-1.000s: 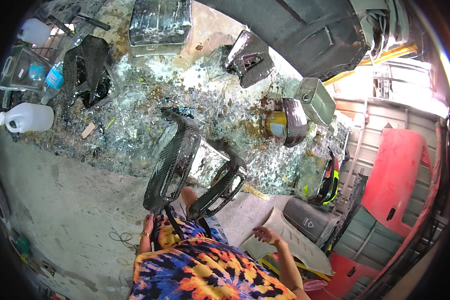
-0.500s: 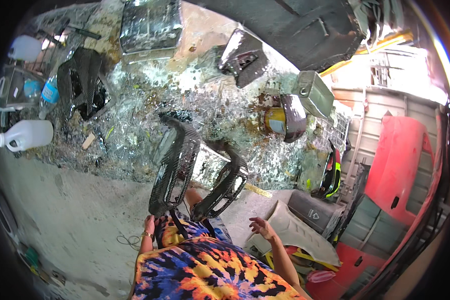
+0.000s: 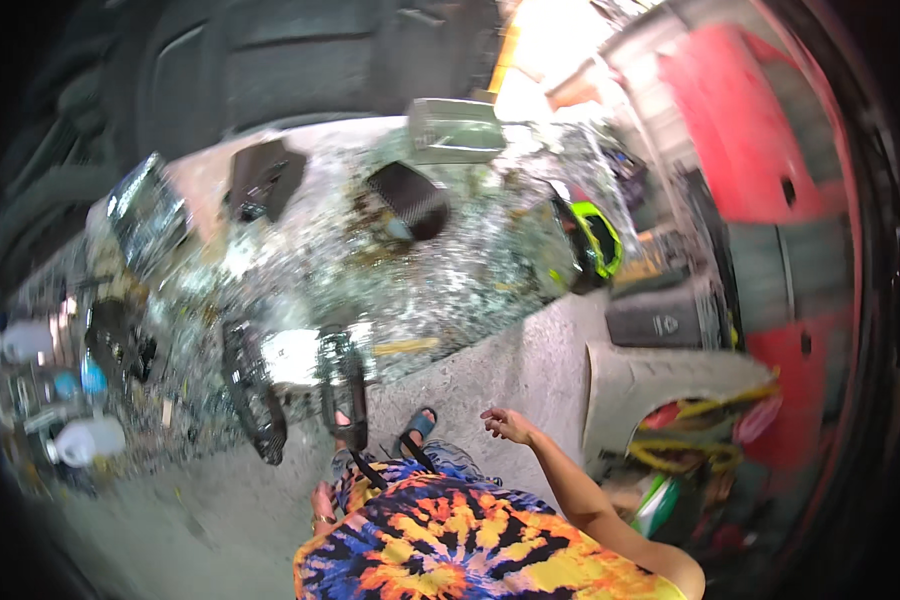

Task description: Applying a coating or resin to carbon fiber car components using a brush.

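Observation:
My right hand is held out over the concrete floor to the right of my body, fingers loosely apart and holding nothing. Low beside my left thigh hangs my left hand, its fingers blurred but seemingly stretched, with nothing visible in them. Two long black frame-shaped parts with a carbon-fibre weave lie at the near edge of the worktable: a left frame and a right frame. Neither hand touches them. A yellow strip lies to their right on the stained, glossy table.
Farther back are a dark woven part, a grey-green metal can and a black-and-lime part. A white jug is at left. Right of me stand a pale panel, a black bin and a red door panel.
The view has swung to the right, so the table and its parts sit farther left. My right hand has stayed free beside me, arm extended. The two black frames remain at the table edge.

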Demonstrator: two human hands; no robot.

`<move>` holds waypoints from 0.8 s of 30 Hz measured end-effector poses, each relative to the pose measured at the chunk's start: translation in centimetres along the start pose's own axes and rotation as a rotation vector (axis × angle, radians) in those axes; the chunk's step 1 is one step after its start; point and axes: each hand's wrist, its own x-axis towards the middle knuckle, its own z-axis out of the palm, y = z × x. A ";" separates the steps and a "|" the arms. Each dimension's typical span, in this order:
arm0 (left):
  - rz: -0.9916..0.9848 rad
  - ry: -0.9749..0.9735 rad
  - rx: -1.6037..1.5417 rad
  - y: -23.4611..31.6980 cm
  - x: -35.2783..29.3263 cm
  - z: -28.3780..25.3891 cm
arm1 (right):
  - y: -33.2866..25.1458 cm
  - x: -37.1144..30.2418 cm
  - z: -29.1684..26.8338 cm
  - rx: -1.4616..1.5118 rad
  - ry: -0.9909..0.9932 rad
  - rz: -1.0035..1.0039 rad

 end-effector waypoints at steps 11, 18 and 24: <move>0.030 -0.163 0.264 -1.0 -1.5 4.6 | 24.8 -0.5 2.6 0.305 0.081 0.060; 0.037 -0.239 0.630 -0.4 -5.6 14.3 | 40.9 -2.6 7.6 0.994 0.357 0.227; 0.143 -0.287 0.717 0.1 -9.3 22.8 | 46.7 -1.4 11.9 0.964 0.298 0.404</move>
